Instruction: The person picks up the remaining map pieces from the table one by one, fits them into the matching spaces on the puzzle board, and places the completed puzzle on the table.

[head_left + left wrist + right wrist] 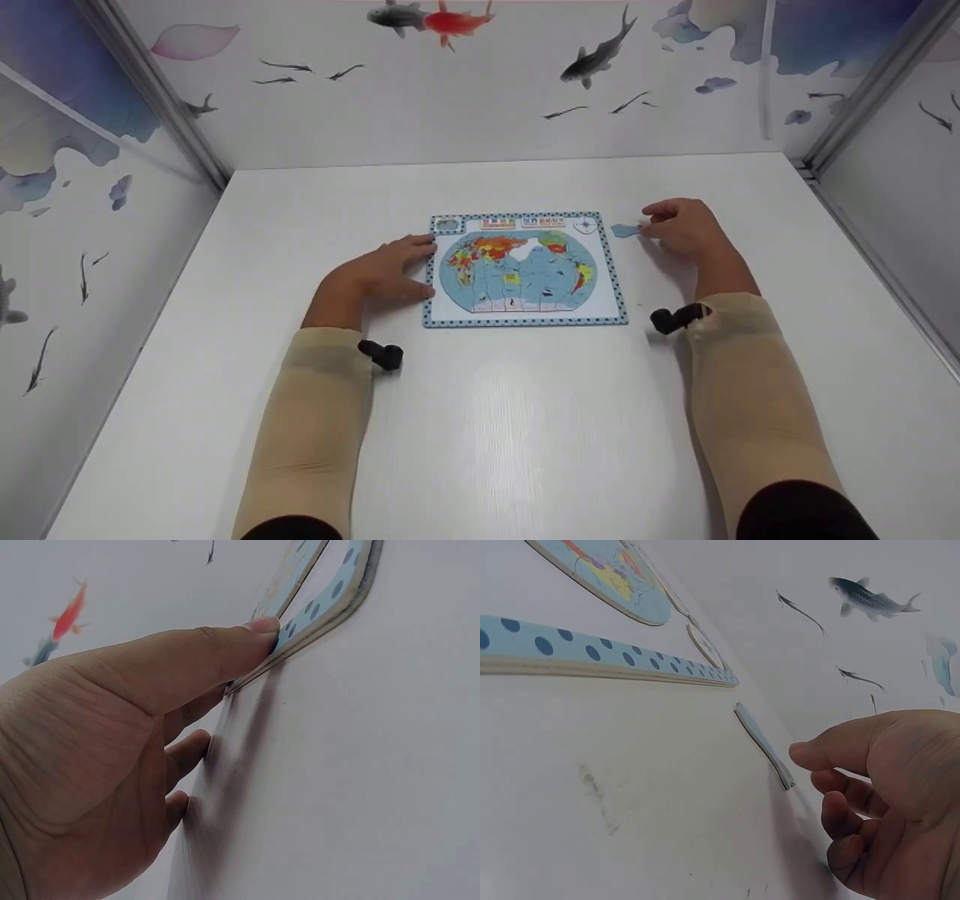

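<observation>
A world map jigsaw puzzle [551, 277] in a dotted blue frame lies on the white table. A white gap shows in the upper middle of its map. My left hand [386, 271] rests along its left edge, fingers spread; in the left wrist view the thumb [217, 660] touches the dotted rim. To the right of the frame lies a small blue puzzle piece [625, 230], seen almost edge-on in the right wrist view. The fingertips of my right hand [682, 225] are right at the piece's right end, with thumb and index finger apart and the other fingers loosely bent.
The white table [480, 420] reaches to a back wall [465, 105] printed with fish and to side walls on both sides. Metal posts [161, 97] stand at the corners. Each beige sleeve [757, 390] carries a small black camera mount [675, 319] at the wrist.
</observation>
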Motion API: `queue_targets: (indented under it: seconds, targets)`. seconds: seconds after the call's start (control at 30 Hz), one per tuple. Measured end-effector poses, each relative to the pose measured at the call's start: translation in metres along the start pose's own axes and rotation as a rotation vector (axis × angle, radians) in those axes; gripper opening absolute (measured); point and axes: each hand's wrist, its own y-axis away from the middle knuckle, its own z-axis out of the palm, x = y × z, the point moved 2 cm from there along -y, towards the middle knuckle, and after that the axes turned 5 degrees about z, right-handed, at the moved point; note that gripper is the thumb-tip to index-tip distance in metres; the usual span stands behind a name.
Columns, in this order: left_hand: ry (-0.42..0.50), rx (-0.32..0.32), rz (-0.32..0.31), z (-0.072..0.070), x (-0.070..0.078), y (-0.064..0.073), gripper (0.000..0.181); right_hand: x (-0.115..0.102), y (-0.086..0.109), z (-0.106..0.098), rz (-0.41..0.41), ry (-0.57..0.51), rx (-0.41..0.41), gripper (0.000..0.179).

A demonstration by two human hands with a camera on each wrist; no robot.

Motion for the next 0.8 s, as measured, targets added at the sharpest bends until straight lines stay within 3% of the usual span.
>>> queue_targets:
  seconds: [0.43,0.67,0.8]
  targets:
    - [-0.015,0.004,0.019,-0.0003,0.0009,0.0008,0.09,0.0068,-0.0027,0.0032,-0.016,-0.017,0.019,0.045]
    - [0.009,0.012,-0.025,0.0,0.002,0.0028,0.09,0.006,-0.0063,0.0055,-0.073,0.035,0.011,0.043]
    - [0.012,0.015,-0.029,0.0006,0.0014,0.0017,0.091,0.0049,-0.006,0.0069,-0.044,0.025,0.007,0.048]
